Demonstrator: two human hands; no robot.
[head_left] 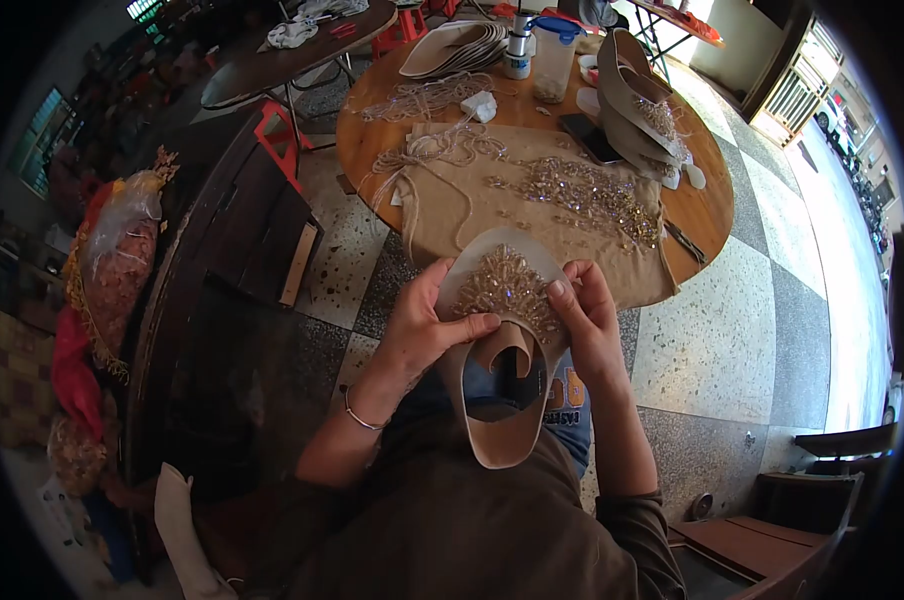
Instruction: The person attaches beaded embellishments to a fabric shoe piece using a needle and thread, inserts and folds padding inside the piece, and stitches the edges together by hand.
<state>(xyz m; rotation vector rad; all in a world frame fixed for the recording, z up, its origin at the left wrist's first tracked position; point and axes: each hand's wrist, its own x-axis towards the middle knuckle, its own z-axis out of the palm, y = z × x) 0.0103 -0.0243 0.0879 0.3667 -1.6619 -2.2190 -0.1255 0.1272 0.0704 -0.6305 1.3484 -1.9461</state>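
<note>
My left hand (412, 325) grips the left side of a beige shoe upper (505, 445), thumb lying across its front below the beadwork. On the opposite edge, my right hand (594, 325) pinches the same upper, with its thumb against the beads. A fan-shaped patch of clear, sparkling beads (507, 285) covers the toe part. The upper is held over my lap, just off the near table edge, its open heel loop towards me. A curled flap (502, 345) shows inside the opening. Fingers beneath the upper are partly hidden.
On the round wooden table (707, 200), a tan cloth (437, 215) bears loose beads (597, 195) and bead strings (442, 150). Around it are a phone (590, 138), snips (684, 242), stacked plain uppers (457, 50), beaded uppers (627, 110) and a blue-lidded jar (554, 70). Dark furniture (237, 220) stands left.
</note>
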